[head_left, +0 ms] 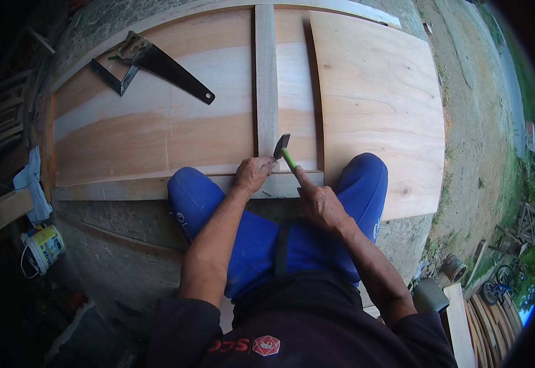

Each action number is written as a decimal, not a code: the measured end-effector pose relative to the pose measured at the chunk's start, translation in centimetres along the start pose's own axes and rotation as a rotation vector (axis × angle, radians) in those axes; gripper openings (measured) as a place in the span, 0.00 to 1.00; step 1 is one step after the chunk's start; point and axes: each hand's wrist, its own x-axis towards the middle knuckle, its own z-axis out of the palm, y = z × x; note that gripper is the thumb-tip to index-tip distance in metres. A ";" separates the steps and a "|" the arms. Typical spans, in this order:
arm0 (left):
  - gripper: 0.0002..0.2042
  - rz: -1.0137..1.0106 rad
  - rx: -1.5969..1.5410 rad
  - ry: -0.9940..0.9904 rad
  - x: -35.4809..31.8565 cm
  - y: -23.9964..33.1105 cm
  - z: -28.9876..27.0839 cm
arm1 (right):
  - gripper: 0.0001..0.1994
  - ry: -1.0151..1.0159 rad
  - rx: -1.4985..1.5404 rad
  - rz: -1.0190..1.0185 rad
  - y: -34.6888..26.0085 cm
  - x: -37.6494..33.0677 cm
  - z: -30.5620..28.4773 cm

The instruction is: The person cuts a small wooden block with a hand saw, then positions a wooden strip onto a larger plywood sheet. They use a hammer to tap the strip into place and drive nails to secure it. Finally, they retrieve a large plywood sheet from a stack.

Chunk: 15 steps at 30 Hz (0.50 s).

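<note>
My right hand [321, 201] grips a hammer [289, 159] by its green handle, the index finger stretched along it. The dark hammer head is beside the fingertips of my left hand [254, 173]. Those fingers are pinched together at the joint where a wooden crosspiece [266, 86] meets the near rail [126, 189] of a wooden frame. Whatever the left fingers hold is too small to make out. Inside the frame lies a plywood panel [157, 132]. A loose plywood sheet [381, 116] covers the frame's right part, next to my right knee.
A handsaw [172, 72] and a metal square [117, 80] lie on the panel at the far left. A white bucket [43, 248] and a pale cloth [31, 187] are at the left. Stacked boards [488, 328] lie at the lower right, near a bicycle [497, 285].
</note>
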 end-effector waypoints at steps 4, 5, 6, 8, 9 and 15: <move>0.11 0.034 0.021 0.040 0.1 -0.5 0.1 | 0.34 0.135 0.097 0.079 -1.8 -0.1 -0.4; 0.10 0.013 0.030 0.027 0.1 0.0 0.0 | 0.33 0.078 0.085 0.049 -1.1 -0.1 -0.1; 0.10 -0.008 0.039 0.014 0.1 0.5 0.0 | 0.32 0.020 0.073 0.019 0.2 -0.2 0.4; 0.08 -0.052 -0.029 0.030 0.4 0.3 0.1 | 0.30 -0.012 0.089 -0.016 0.2 0.4 -0.1; 0.08 -0.074 -0.063 0.037 0.6 0.2 0.2 | 0.30 0.015 0.117 -0.010 0.1 0.5 -0.5; 0.07 -0.126 -0.185 -0.041 1.9 -1.0 0.2 | 0.30 0.024 0.138 -0.011 0.3 1.5 -2.6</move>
